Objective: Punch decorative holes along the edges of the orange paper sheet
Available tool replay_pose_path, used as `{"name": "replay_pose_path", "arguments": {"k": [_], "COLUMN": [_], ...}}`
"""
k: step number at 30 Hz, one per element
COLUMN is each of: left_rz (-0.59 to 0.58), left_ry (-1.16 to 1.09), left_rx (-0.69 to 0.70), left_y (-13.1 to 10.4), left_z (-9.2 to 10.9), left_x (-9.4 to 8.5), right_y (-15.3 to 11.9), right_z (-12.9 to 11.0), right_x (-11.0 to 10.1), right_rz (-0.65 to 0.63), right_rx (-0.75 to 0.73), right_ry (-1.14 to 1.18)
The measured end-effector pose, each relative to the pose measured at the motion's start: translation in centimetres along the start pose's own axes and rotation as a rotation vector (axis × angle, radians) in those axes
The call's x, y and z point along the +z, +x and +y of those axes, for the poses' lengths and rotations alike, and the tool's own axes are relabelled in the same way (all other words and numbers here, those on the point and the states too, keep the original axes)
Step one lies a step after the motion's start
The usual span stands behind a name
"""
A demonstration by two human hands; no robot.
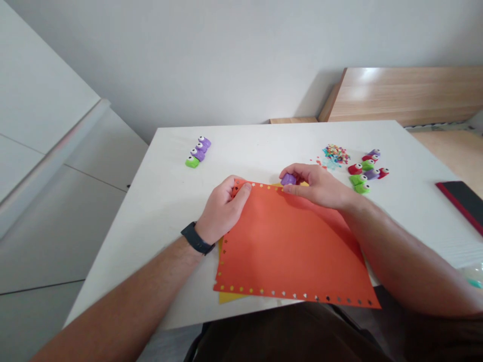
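An orange sheet (294, 241) with small punched shapes along its edges lies over a yellow sheet (230, 297), which shows at the left and bottom. My left hand (222, 208), with a dark band on the wrist, pinches the orange sheet's top left corner between thumb and fingers. At the sheet's top edge, my right hand (315, 186) holds a purple punch (289, 179) between thumb and fingers. Whether the punch grips the paper is hard to tell.
Three purple punches and a green punch (192, 162) stand in a row at the back left. Right of my right hand are several red, green (362, 188) and purple punches and a pile of colourful bits (336, 153). A dark, red-edged object (462, 201) lies far right.
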State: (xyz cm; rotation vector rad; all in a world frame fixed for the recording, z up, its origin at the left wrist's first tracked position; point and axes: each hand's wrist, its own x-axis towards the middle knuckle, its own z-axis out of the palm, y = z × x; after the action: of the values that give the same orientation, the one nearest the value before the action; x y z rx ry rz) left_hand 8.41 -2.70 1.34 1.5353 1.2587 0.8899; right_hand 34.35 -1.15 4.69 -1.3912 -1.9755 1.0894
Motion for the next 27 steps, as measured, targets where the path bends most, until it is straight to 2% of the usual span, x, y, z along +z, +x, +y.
{"name": "replay_pose_path", "arguments": {"k": [4, 11, 20, 27], "left_rz": [-0.011, -0.018, -0.025, -0.027], "left_ry": [0.007, 0.027, 0.018, 0.031], "left_rx": [0.006, 0.013, 0.006, 0.007], "left_y": [0.1, 0.1, 0.0, 0.0], "left_z": [-0.1, -0.2, -0.2, -0.3], "left_x": [-0.1, -0.1, -0.2, -0.2], "right_y": [0.3, 0.6, 0.8, 1.0], "right_z": [0.7, 1.0, 1.6, 1.5], "right_x": [-0.2, -0.1, -0.4, -0.7], "right_rz": [0.087, 0.17, 0.204, 0.174], "right_rx": [-0.019, 0.042, 0.051, 0.104], "right_ry": [0.109, 0.168, 0.436, 0.63]}}
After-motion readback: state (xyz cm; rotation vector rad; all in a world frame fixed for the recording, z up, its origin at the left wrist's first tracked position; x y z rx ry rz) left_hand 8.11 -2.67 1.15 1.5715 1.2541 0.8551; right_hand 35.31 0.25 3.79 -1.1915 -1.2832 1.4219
